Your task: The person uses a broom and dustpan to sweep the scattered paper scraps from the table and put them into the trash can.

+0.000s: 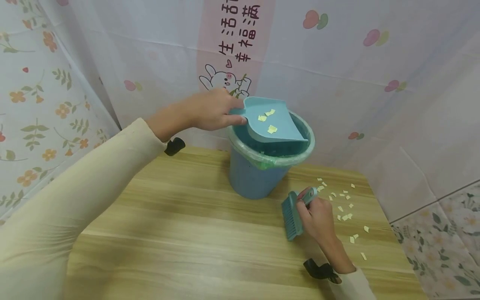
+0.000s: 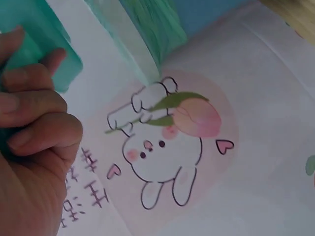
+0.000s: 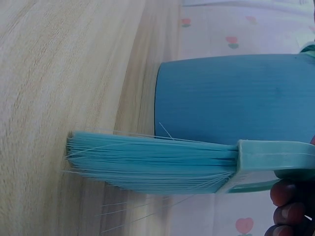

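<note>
My left hand [image 1: 213,110] grips the handle of a light blue dustpan [image 1: 279,127] over the mouth of a blue bin [image 1: 247,177]. A few pale yellow paper scraps [image 1: 272,129] lie on the pan. In the left wrist view, the fingers [image 2: 44,123] curl round the handle. My right hand [image 1: 318,218] holds a teal hand brush [image 1: 292,216] just above or on the table, to the right of the bin; its bristles [image 3: 147,162] show in the right wrist view. A translucent green bag [image 1: 268,161] lines the bin and folds over its rim.
Several pale yellow scraps [image 1: 346,216] are scattered on the wooden table [image 1: 180,233] right of the brush. Behind the bin hangs a white printed curtain [image 1: 161,54], and a floral one [image 1: 37,108] is at the left.
</note>
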`<act>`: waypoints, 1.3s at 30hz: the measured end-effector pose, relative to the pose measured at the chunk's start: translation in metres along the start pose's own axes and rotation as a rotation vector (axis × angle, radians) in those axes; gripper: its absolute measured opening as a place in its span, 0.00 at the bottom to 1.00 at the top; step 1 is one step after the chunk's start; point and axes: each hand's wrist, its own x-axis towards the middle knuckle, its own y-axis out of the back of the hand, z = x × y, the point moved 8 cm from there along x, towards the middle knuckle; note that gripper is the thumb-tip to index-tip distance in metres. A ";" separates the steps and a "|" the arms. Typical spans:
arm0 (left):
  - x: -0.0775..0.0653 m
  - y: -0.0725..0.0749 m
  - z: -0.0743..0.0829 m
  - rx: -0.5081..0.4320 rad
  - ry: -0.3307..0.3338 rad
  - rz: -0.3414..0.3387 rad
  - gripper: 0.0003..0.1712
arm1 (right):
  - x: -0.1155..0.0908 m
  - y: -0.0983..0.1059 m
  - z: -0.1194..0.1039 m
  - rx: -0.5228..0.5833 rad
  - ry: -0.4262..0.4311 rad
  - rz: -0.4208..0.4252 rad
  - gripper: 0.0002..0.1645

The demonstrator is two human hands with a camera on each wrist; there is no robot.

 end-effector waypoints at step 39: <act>-0.014 -0.013 0.029 0.832 -0.499 0.311 0.09 | -0.004 -0.003 0.003 0.028 -0.013 0.001 0.06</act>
